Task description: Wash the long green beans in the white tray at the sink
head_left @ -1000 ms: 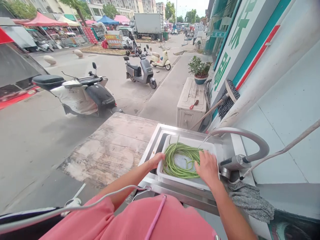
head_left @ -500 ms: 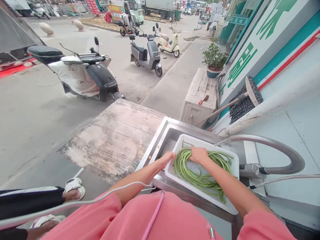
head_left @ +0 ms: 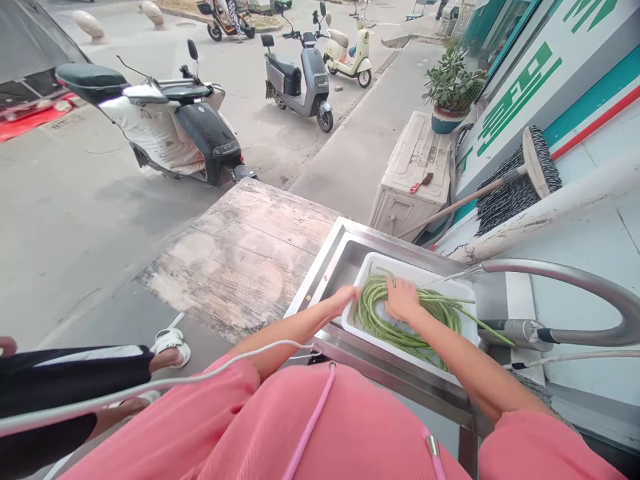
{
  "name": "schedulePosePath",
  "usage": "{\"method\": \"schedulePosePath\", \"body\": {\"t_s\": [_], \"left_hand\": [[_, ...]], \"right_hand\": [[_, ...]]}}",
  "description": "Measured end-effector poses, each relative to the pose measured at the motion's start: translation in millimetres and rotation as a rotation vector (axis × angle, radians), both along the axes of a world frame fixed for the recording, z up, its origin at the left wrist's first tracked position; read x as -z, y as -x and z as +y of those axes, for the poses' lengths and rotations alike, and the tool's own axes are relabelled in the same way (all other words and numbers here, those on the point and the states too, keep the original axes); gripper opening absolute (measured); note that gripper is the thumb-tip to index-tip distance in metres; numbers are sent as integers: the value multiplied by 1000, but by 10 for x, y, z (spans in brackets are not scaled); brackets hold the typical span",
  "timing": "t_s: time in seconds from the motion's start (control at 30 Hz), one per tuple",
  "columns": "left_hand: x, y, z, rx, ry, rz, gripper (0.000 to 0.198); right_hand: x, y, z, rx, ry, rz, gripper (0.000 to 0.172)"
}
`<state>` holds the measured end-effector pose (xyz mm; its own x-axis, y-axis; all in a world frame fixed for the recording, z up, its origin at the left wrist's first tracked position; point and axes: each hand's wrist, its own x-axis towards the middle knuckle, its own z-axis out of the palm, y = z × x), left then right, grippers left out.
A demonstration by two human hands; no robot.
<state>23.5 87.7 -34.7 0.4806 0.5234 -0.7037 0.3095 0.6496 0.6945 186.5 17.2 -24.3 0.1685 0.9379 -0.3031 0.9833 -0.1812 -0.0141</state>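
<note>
Long green beans [head_left: 373,313] lie coiled in a white plastic tray [head_left: 463,370], which sits tilted across a steel sink [head_left: 345,267]. My left hand [head_left: 346,298] grips the tray's left rim, thumb on the inner side. Over the coil, my right hand [head_left: 403,301] rests with its fingers apart and touching the beans; some fingertips are hidden. A few bean ends stick out past the tray's right edge. From the right, a curved metal faucet [head_left: 575,283] reaches over the tray, and a thin stream seems to run from its tip.
A worn wooden board [head_left: 235,260] adjoins the sink on the left. Behind stand a white box unit [head_left: 407,173], a potted plant [head_left: 450,87] and a mop [head_left: 520,180]. Scooters [head_left: 300,80] are parked beyond. A person's legs [head_left: 80,380] show at lower left, near a white cable [head_left: 200,377].
My right hand has shifted over the beans, its fingers now more spread. Some bean ends now extend past the tray's right edge. My left hand stays on the rim; the view has tilted down.
</note>
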Motion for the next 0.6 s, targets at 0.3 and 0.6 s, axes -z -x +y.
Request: {"method": "schedulePosePath", "body": {"t_s": [0.3,0.6], "left_hand": [[-81,17,71,-137,-45,-83,12],[-40,133,-21,-155,-12,-101,16]], "right_hand": [[-28,206,110,-261,-88,65,66],[116,-9,-234,-433,-31,109,73]]}}
